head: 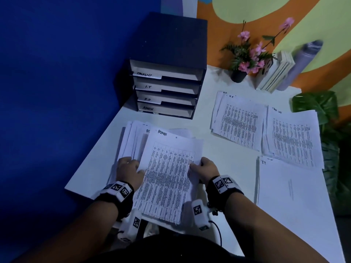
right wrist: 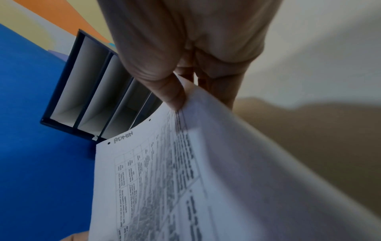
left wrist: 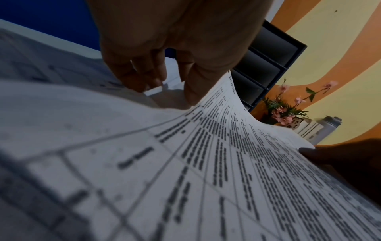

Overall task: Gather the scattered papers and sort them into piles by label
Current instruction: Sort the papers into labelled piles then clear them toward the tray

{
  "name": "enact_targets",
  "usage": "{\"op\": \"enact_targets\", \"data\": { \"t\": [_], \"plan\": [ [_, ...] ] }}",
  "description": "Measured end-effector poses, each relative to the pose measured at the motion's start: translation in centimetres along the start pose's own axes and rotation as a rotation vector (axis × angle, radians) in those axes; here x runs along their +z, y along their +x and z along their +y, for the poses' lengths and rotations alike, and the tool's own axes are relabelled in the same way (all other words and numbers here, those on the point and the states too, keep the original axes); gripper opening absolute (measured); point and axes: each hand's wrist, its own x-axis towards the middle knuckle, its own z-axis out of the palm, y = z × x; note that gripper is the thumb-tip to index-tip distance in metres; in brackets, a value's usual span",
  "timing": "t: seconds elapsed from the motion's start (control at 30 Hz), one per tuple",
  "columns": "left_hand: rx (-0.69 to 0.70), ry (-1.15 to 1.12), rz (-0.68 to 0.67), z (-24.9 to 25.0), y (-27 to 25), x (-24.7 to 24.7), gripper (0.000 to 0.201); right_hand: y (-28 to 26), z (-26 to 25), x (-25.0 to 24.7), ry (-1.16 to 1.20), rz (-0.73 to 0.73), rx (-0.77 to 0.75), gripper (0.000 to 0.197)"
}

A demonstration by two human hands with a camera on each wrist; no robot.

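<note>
While the white desk [head: 224, 164] carried four separate groups of paper, only the fanned stack [head: 133, 137] at its left, near the edge closest to the person, remained unsorted. Three sorted piles lay to the right: the HR pile [head: 239, 120] farthest back, the task-list pile [head: 292, 137] just beside it, and the IT pile [head: 288, 188] nearest the person. No Admin pile showed among them. Behind the stack stood one dark file organiser [head: 167, 92] with four labelled trays.

One Admin sheet [head: 169, 173] was raised above the stack, its long axis running away from the person, label at the far end. It sat between the two hands, so each was equally near. The right hand [head: 206, 169] pinched its right edge, thumb on the printed face and fingers beneath, as the right wrist view showed. The left hand [head: 131, 168] rested on the stack with fingers loosely bent at the sheet's left edge, its thumb [left wrist: 191, 91] touching that edge; whether it truly pinched was unclear.

Judged from the layout, bare desk between the stack and the HR pile was the likely spot for this sheet, which favoured a carry by the right hand.
</note>
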Motion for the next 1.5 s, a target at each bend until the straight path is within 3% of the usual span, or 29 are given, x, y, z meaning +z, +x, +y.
{"op": "enact_targets", "data": {
  "t": [0.07,0.17,0.27,0.4,0.47,0.57,0.67,0.73,0.8,0.87,1.0,1.07,1.17,1.23,1.37,1.5],
  "plan": [
    [0.028,-0.022,0.034,-1.0,0.4,-0.1,0.036,-0.3,-0.7,1.2,0.028,0.003,0.018,0.029],
    [-0.015,-0.057,0.013,-1.8,0.7,-0.7,0.036,-0.7,-1.2,2.7,0.116,0.018,0.031,0.032],
    [0.036,-0.103,0.017,-2.5,1.0,-1.1,0.042,-0.9,-1.2,3.1,0.187,0.042,0.028,0.032],
    [0.032,-0.130,-0.064,-2.6,0.7,-1.4,0.016,-0.8,-0.9,2.7,0.228,0.031,0.024,0.036],
    [-0.027,-0.216,-0.111,-2.2,0.3,-1.2,0.031,-0.7,-0.5,2.5,0.263,0.017,0.022,0.046],
    [0.041,-0.333,-0.100,-1.5,0.0,-1.0,0.051,-0.7,-0.4,1.8,0.355,0.023,0.030,0.060],
    [0.081,-0.430,-0.102,-0.8,0.0,-0.9,0.071,-1.7,-1.3,0.3,0.452,0.102,0.024,0.027],
    [0.020,-0.389,-0.007,-0.6,0.4,-1.0,0.068,-1.6,-1.3,-0.4,0.488,0.173,0.019,0.014],
    [-0.074,-0.168,0.047,-0.9,0.7,-1.4,0.067,-1.4,-1.0,-0.7,0.481,0.235,0.020,0.018],
    [-0.174,0.042,-0.028,-1.6,0.9,-1.7,0.081,-1.4,-0.6,-0.6,0.460,0.239,0.019,0.016],
    [-0.207,0.090,-0.050,-2.5,1.5,-1.4,0.096,-1.9,0.0,0.1,0.495,0.195,0.027,0.028],
    [-0.177,0.061,-0.033,-3.0,1.9,-1.2,0.089,-2.2,0.1,0.4,0.517,0.145,0.040,0.030],
    [-0.138,-0.061,0.014,-3.0,2.0,-1.3,0.050,-2.2,0.3,0.5,0.528,0.090,0.074,0.024],
    [-0.147,-0.147,0.020,-2.7,1.7,-1.5,0.037,-2.0,0.4,0.3,0.523,0.096,0.087,0.018],
    [-0.166,-0.324,0.023,-2.7,1.5,-1.5,0.030,-2.0,0.3,0.0,0.578,0.124,0.118,0.008],
    [-0.147,-0.483,-0.010,-2.9,1.0,-1.1,0.034,-2.0,0.0,0.5,0.668,0.101,0.123,0.015]
  ]
}}
